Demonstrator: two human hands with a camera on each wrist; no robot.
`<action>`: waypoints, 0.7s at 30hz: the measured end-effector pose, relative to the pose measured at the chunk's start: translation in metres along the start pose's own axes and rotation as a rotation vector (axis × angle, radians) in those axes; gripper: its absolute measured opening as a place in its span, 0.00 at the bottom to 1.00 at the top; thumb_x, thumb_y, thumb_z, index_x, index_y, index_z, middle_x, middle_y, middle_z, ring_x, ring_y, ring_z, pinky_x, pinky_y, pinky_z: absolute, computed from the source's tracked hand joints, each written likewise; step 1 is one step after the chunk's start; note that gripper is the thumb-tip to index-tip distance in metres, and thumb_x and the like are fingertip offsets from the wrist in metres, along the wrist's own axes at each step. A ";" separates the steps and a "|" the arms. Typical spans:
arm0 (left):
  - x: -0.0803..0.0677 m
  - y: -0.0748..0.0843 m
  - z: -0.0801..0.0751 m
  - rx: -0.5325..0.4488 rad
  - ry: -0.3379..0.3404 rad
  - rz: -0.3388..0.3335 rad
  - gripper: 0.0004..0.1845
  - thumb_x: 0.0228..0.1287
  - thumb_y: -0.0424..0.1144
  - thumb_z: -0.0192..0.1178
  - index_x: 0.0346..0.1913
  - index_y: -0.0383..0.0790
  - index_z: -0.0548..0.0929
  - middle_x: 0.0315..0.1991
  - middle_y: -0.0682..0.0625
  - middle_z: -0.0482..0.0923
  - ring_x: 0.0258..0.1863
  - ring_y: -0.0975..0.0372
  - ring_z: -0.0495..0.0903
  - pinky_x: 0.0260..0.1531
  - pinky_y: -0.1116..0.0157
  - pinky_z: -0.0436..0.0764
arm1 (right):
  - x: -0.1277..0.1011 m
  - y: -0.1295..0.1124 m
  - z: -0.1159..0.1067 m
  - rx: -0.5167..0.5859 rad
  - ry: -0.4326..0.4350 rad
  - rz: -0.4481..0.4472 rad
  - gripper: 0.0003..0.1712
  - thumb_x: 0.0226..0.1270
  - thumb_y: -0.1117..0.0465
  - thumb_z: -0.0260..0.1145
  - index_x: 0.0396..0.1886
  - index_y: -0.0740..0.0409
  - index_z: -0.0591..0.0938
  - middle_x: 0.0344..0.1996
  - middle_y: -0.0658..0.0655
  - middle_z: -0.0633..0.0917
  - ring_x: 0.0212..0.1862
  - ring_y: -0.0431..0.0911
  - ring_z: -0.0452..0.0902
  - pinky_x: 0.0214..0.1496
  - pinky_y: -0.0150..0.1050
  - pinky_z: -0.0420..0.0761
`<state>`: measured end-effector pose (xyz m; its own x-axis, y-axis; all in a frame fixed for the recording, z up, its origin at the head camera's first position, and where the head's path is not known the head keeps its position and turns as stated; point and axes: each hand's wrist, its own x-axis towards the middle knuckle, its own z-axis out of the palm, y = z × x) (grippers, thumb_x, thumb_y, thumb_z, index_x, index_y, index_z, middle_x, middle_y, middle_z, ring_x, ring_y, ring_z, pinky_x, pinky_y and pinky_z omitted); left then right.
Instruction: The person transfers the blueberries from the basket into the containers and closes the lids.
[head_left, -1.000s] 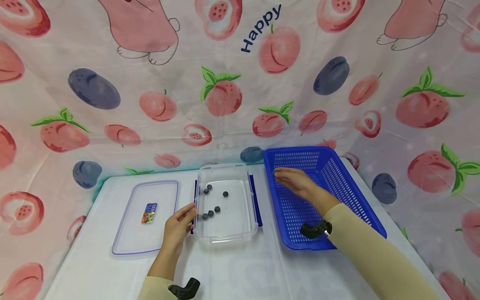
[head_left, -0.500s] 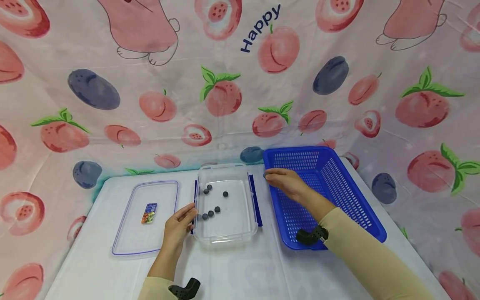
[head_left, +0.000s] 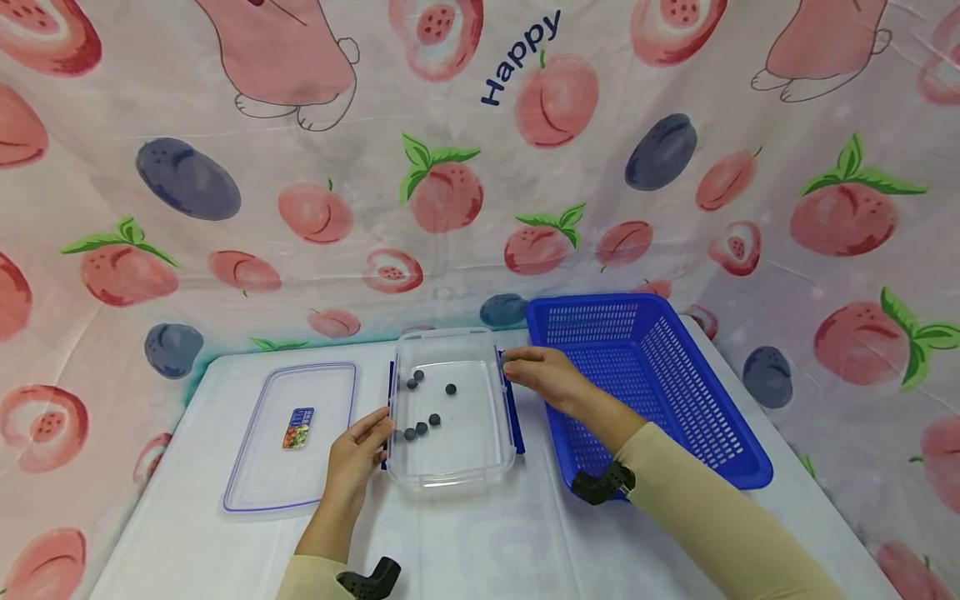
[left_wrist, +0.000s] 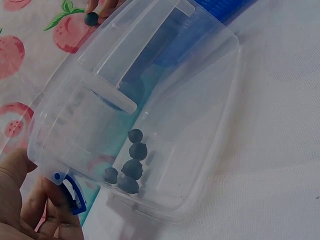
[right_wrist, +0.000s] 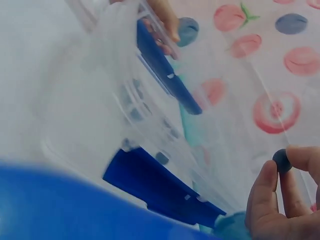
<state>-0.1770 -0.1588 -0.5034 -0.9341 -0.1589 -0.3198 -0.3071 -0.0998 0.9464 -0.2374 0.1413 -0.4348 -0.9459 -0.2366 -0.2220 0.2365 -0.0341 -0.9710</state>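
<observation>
- Right hand (head_left: pixel 551 377) pinches one small dark berry (right_wrist: pixel 281 161) between thumb and fingertips; grip is a fingertip pinch, not a full fist.
- In the head view that hand sits at the right rim of the clear plastic container (head_left: pixel 452 477), between it and the blue basket (head_left: pixel 675 367); the berry itself is too small to make out there.
- Left wrist view shows the same berry (left_wrist: pixel 91 19) held beyond the container's far edge.
- Left hand (head_left: pixel 358 454) rests against the container's left side, fingers curled round the blue clip latch (left_wrist: pixel 70 192), steadying it.
- Loose berries (head_left: pixel 422 408) already lie on the container floor, clustered toward the left half.
- Handling judgement: the berry looks light, round and smooth, so likely to roll and slip; probably soft, so squeeze lightly. A pinch across its middle is the sensible hold.
- Container looks light, with thin stiff walls, so it likely slides on the white tablecloth (head_left: pixel 487 542) unless braced. Best purchase is at the rim or latches.
- Basket looks stiff and perforated; no berries visible in it.
- Container lid (head_left: pixel 292 433) lies flat to the left, apart from the container, sticker side up.
</observation>
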 end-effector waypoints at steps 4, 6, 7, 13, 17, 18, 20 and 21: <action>0.000 0.000 0.001 -0.002 0.002 0.001 0.25 0.67 0.39 0.64 0.65 0.35 0.76 0.36 0.65 0.80 0.31 0.71 0.73 0.30 0.77 0.77 | 0.000 0.004 0.009 -0.029 -0.017 -0.004 0.21 0.69 0.69 0.63 0.59 0.73 0.76 0.43 0.53 0.84 0.44 0.41 0.83 0.54 0.34 0.82; 0.000 -0.001 0.001 -0.006 0.002 -0.002 0.25 0.67 0.40 0.64 0.65 0.36 0.76 0.37 0.64 0.80 0.31 0.71 0.73 0.29 0.77 0.76 | 0.001 0.005 0.013 -0.018 -0.021 0.002 0.21 0.68 0.69 0.63 0.58 0.73 0.76 0.41 0.53 0.84 0.41 0.39 0.84 0.51 0.33 0.83; 0.000 -0.001 0.001 -0.007 0.001 -0.005 0.26 0.67 0.40 0.64 0.65 0.36 0.75 0.37 0.64 0.80 0.31 0.71 0.73 0.29 0.77 0.76 | 0.001 0.006 0.015 -0.012 -0.026 -0.001 0.21 0.68 0.70 0.63 0.59 0.74 0.75 0.40 0.53 0.85 0.40 0.39 0.84 0.49 0.32 0.83; 0.001 -0.002 0.000 0.014 0.005 0.002 0.26 0.66 0.41 0.65 0.65 0.35 0.76 0.37 0.63 0.81 0.34 0.71 0.74 0.30 0.77 0.77 | 0.004 0.012 0.024 0.007 -0.051 -0.014 0.20 0.67 0.73 0.62 0.57 0.78 0.75 0.39 0.54 0.84 0.38 0.39 0.84 0.49 0.34 0.84; 0.002 -0.001 0.000 0.015 0.007 0.005 0.26 0.66 0.40 0.65 0.64 0.35 0.76 0.37 0.63 0.81 0.34 0.71 0.74 0.30 0.77 0.77 | 0.007 0.014 0.031 -0.033 -0.049 -0.009 0.20 0.65 0.75 0.63 0.57 0.76 0.76 0.41 0.56 0.85 0.39 0.40 0.84 0.51 0.36 0.83; 0.002 -0.001 -0.001 0.014 0.006 0.006 0.26 0.66 0.40 0.65 0.64 0.35 0.76 0.37 0.63 0.81 0.34 0.71 0.74 0.30 0.77 0.77 | 0.007 0.014 0.032 -0.045 -0.050 -0.011 0.21 0.65 0.75 0.63 0.57 0.76 0.76 0.41 0.57 0.86 0.40 0.40 0.84 0.52 0.37 0.83; 0.002 0.000 -0.001 0.012 0.006 0.005 0.26 0.66 0.40 0.65 0.65 0.35 0.76 0.37 0.64 0.81 0.34 0.71 0.74 0.30 0.77 0.77 | 0.008 0.015 0.037 -0.062 -0.050 -0.005 0.21 0.64 0.75 0.64 0.57 0.74 0.76 0.41 0.57 0.86 0.40 0.41 0.84 0.52 0.38 0.83; 0.002 0.000 -0.001 0.012 0.005 0.004 0.26 0.66 0.39 0.65 0.65 0.35 0.76 0.37 0.64 0.81 0.34 0.71 0.74 0.30 0.77 0.77 | 0.008 0.015 0.039 -0.068 -0.050 -0.005 0.21 0.64 0.74 0.64 0.57 0.74 0.77 0.42 0.57 0.86 0.40 0.41 0.84 0.53 0.38 0.83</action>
<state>-0.1788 -0.1602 -0.5038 -0.9344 -0.1643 -0.3160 -0.3054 -0.0869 0.9483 -0.2331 0.1012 -0.4477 -0.9342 -0.2851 -0.2144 0.2149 0.0299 -0.9762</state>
